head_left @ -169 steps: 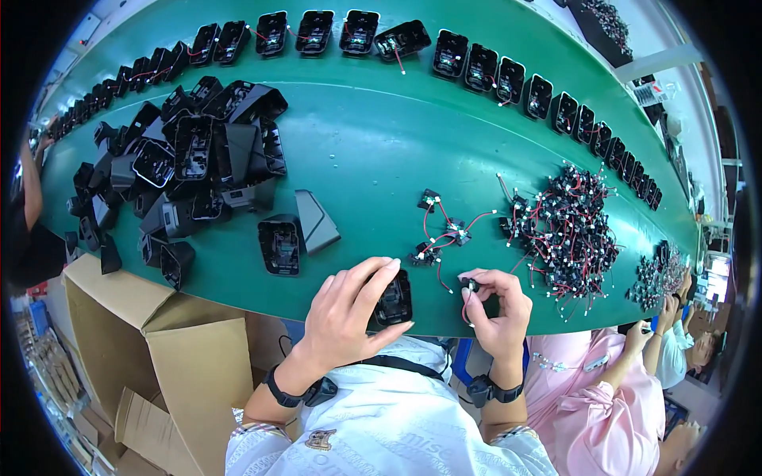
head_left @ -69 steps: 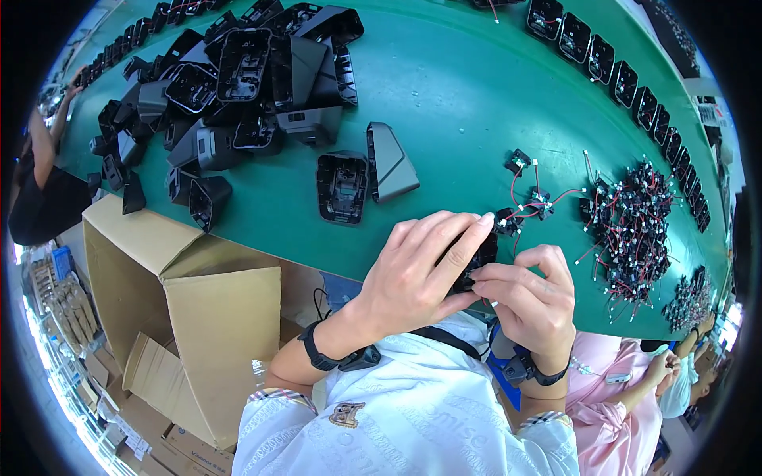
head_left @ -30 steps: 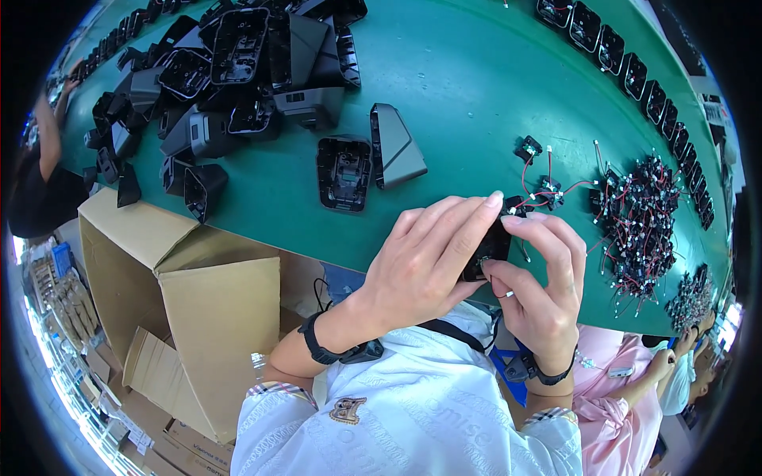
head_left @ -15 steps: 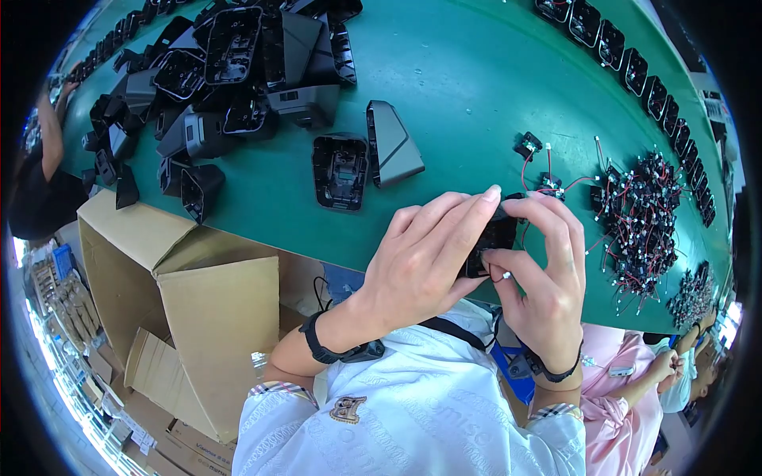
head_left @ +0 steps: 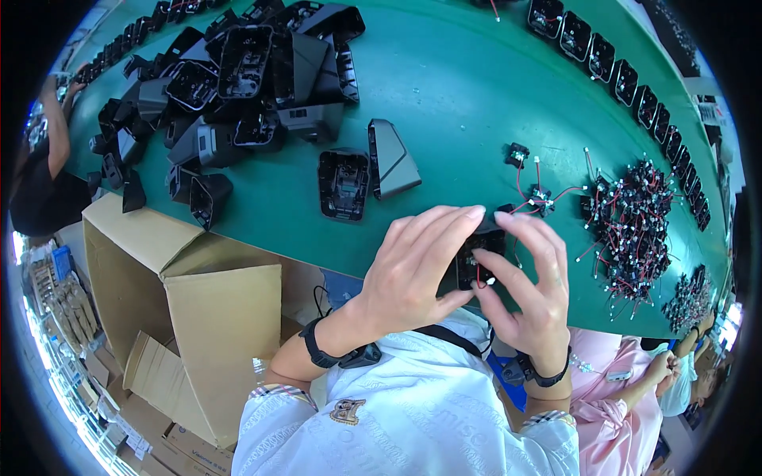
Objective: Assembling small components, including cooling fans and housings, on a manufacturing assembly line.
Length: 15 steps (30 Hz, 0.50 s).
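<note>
Near the table's front edge I hold a black plastic housing, its open side up and partly covered by my fingers. My left hand is closed along its left side, the thumb at the near edge. My right hand grips its right side, with one fingertip pressed inside. Beside that fingertip hangs a short red wire with a white plug; whatever it joins is hidden. Just beyond my hands lie small black wired parts. An empty housing and a grey-sided one stand to the left.
Many black housings are heaped at the far left. A pile of wired parts lies at right, a smaller pile beyond it. Housings in a row line the far right. An open cardboard box stands at front left; people sit on both sides.
My hands and the housing have shifted slightly left. The right fingers have opened a little from the wire, and its white plug now hangs lower in the housing. My view has tilted slightly.
</note>
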### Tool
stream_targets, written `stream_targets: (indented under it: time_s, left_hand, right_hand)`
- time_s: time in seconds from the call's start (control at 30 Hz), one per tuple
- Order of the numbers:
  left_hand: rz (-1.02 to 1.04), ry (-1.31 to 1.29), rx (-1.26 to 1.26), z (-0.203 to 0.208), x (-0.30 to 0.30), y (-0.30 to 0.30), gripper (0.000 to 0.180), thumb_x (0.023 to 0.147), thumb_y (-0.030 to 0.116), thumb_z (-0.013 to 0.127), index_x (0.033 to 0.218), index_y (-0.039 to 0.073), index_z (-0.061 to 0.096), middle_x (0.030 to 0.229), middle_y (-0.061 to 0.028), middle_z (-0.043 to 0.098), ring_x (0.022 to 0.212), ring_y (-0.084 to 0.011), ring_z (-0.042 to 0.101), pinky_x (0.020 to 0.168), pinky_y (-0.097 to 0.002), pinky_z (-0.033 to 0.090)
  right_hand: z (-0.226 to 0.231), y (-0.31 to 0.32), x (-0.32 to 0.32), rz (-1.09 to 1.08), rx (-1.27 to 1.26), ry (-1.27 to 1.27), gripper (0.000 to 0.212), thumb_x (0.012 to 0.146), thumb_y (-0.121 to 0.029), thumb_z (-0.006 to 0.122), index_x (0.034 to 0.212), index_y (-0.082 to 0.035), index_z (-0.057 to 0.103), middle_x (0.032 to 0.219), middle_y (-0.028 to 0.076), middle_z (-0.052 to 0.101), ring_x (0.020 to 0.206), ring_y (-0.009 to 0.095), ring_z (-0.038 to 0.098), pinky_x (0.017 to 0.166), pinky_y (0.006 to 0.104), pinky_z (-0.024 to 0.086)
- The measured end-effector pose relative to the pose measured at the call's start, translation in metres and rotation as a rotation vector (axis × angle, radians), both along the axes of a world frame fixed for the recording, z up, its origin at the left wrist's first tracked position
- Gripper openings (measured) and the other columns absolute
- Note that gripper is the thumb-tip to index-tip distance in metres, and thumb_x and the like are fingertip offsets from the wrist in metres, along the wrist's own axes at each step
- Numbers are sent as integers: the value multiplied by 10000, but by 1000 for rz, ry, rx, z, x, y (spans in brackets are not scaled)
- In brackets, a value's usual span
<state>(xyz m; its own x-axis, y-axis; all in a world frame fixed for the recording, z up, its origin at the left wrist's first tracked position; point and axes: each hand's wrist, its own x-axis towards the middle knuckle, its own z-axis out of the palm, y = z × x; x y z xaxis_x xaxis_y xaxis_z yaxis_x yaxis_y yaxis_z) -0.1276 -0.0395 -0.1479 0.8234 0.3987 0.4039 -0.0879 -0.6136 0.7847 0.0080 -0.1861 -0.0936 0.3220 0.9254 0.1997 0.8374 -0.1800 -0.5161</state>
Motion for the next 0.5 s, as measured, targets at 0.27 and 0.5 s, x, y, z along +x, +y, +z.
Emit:
stream_targets:
  time_s: [0.27, 0.5]
  left_hand:
    - [107, -112, 49, 2, -7, -14, 789, 715, 128, 922, 1395, -10, 548, 1339, -200, 664, 1174, -361, 668, 974, -451, 529]
    - [105, -219, 159, 15, 14, -36, 679, 782, 176, 768, 1405, -13, 573, 1388, -215, 599, 1124, -365, 641, 953, -434, 532]
  right_hand:
    - [12, 0, -14, -12, 11, 129, 484, 703, -184, 884, 1132, -21, 730, 1433, 215, 568, 1093, 379, 641, 932, 456, 542]
    - [27, -23, -13, -137, 72, 39, 450, 677, -156, 885, 1083, -20, 747, 1277, 221, 645, 972, 378, 664, 834, 448, 565]
